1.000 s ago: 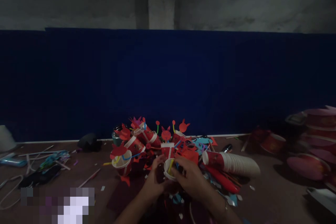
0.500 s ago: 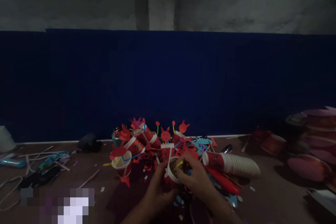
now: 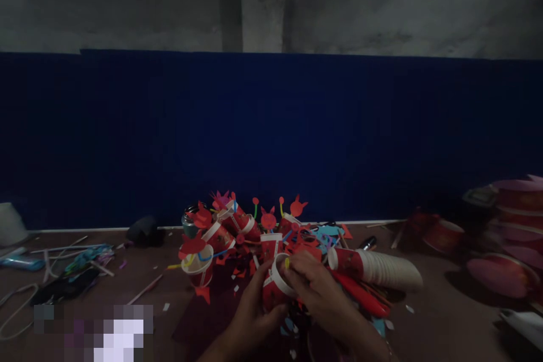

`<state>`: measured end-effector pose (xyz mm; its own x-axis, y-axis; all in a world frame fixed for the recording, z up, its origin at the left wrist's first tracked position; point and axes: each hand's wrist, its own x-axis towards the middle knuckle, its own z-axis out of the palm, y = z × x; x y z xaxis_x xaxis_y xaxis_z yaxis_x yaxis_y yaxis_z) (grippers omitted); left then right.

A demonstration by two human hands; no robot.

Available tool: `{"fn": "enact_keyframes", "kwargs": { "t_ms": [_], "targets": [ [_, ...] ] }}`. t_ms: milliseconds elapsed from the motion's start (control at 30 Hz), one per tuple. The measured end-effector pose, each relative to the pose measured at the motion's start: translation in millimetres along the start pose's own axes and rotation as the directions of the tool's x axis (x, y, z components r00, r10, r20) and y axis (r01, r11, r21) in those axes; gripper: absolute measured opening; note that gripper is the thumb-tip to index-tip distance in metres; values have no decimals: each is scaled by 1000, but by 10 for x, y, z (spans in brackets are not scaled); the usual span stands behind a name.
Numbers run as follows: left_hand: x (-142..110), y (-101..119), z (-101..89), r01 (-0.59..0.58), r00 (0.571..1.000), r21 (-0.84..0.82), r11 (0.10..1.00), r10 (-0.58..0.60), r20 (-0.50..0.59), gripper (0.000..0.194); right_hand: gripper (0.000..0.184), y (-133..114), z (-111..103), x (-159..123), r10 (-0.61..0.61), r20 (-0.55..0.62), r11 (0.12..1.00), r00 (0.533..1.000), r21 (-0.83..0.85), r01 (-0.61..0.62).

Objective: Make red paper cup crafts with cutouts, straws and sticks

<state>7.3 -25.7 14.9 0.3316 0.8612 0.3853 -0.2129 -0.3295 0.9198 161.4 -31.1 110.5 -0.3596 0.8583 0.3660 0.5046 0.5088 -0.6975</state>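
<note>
My left hand (image 3: 253,308) is wrapped round a red paper cup (image 3: 274,292) with a white rim, its mouth tilted to the right. Over that mouth lies my right hand (image 3: 313,283), its fingers bent inside the rim and pinching a short yellow straw piece (image 3: 287,263). The fingers hide most of the straw and the inside of the cup. Just behind stands another red cup (image 3: 271,244) with a red paper animal head (image 3: 268,219). To the left, a decorated cup (image 3: 199,268) carries yellow and blue straw pieces.
A long stack of nested cups (image 3: 382,268) lies at the right, beside a red-handled tool (image 3: 360,293). Blue paper scraps (image 3: 328,237) lie behind. Cords and straws (image 3: 91,254) clutter the left, red and pink containers (image 3: 515,226) the far right. A blue panel (image 3: 271,136) closes off the back.
My right hand has turned further over the cup's mouth, and less of the yellow straw piece shows. The cup has tilted slightly in my left hand. The view has shifted a little.
</note>
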Motion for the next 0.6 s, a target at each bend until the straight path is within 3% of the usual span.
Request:
{"fn": "enact_keyframes", "kwargs": {
  "t_ms": [133, 267, 367, 600],
  "targets": [
    [-18, 23, -19, -17, 1000, 165, 986, 12, 28, 65, 28, 28, -60, -42, -9, 99, 994, 995, -109, 20],
    [-30, 69, -23, -102, 993, 397, 912, 68, 97, 68, 23, 78, -125, -123, 23, 194, 968, 981, -248, 26],
    [-32, 90, -23, -128, 987, 480, 868, 66, 145, 72, 23, 78, -159, -176, 57, 228, 950, 972, -313, 17],
    [-23, 114, -42, -134, 981, 522, 842, 38, 191, 73, 21, 95, -89, -132, 16, 186, 977, 982, -213, 25]
  ]
}}
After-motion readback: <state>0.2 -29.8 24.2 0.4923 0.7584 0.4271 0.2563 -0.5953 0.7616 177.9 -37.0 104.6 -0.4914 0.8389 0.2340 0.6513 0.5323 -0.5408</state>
